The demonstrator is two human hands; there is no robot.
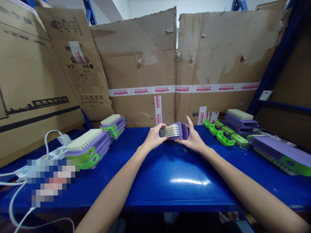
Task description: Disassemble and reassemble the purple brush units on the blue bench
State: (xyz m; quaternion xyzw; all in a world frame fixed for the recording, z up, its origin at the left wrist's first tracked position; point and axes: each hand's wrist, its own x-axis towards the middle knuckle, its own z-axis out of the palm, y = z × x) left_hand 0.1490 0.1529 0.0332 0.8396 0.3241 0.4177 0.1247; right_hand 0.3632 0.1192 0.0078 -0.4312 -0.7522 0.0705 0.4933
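Above the middle of the blue table I hold a purple scrub brush (173, 131) with cream bristles between both hands. My left hand (155, 136) grips its bristled end, thumb and fingers on either side. Around the other end, a hollow purple part, my right hand (191, 136) is closed with its thumb below and a finger raised. Whether this purple part is joined to the bristled piece or separate, I cannot tell. To the right lie several green plastic end pieces (225, 139), beside a stack of purple brush bodies (239, 121).
Purple and green brushes (88, 145) lie stacked on the left, with a smaller stack (113, 125) behind. A power strip (52, 153) with white cables sits at the far left. A long purple brush (282, 149) lies at right. Cardboard sheets (141, 64) wall the back of the blue table (170, 181).
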